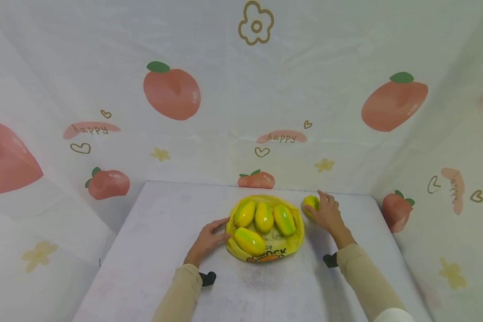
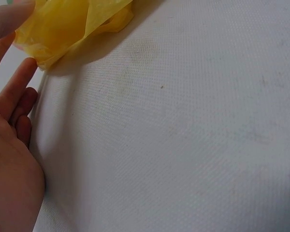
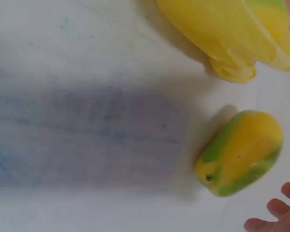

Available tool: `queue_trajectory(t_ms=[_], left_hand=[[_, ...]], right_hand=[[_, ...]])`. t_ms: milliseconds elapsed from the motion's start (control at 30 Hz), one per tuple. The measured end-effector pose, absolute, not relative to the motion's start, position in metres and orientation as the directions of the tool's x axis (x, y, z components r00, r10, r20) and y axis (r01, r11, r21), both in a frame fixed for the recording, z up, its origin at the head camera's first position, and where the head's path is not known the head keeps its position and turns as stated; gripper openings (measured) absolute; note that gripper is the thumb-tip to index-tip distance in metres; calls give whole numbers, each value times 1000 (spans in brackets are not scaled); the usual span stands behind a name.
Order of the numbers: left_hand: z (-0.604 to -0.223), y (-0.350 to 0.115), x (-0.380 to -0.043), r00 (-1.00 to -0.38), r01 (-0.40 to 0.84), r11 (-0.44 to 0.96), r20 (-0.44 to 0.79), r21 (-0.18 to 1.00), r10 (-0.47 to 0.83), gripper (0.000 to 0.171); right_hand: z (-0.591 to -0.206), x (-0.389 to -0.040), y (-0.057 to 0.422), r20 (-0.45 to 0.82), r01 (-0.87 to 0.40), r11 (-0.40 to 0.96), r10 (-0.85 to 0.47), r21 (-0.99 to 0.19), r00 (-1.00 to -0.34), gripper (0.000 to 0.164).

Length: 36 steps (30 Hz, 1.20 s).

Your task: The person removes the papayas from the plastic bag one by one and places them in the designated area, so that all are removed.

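Observation:
A yellow plastic bag (image 1: pixel 299 237) stands with its mouth spread and rolled down on the table, dark printing on its inside. Several glossy yellow-green papaya-like fruits (image 1: pixel 264 218) lie in it. My left hand (image 1: pixel 206 241) rests against the bag's left side, thumb and fingers apart. In the left wrist view, those fingertips (image 2: pixel 26 67) meet the yellow plastic. One more papaya-like fruit (image 3: pixel 241 152) lies on the table to the right of the bag. Beside it is my right hand (image 1: pixel 328 213), fingers spread; the right wrist view shows a gap between its fingertips and the fruit.
The white table (image 1: pixel 153 268) meets a pale curtain (image 1: pixel 225 147) printed with fruit and flowers at the back, and the same cloth hangs on both sides. Black straps (image 1: pixel 207 278) sit at both wrists.

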<state>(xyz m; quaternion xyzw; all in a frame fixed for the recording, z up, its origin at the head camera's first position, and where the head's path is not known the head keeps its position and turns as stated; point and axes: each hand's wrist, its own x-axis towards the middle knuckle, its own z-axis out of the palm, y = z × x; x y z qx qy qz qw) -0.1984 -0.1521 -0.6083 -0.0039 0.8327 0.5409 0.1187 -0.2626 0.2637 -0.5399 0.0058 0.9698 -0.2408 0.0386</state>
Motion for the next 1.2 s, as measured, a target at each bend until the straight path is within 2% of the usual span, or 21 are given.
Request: queue_trajectory(t_ms=[467,733,1200], left_hand=[[-610,-150,-199,-971,-132,420,-204,898,129,55],[-610,-153,-200,-970,-139,428,-209,893,123,56],[-607,-151,-199,-970,-131,456,-209,880,123,57]], right_hand=[[-519,-250,247,-26,-102,954,-114,-282,-993,94],[-522,-240,236,41,-213,958,-209,-194,-977,96],[-516,-224,214,78,-326,930,-317,-168,-945,95]])
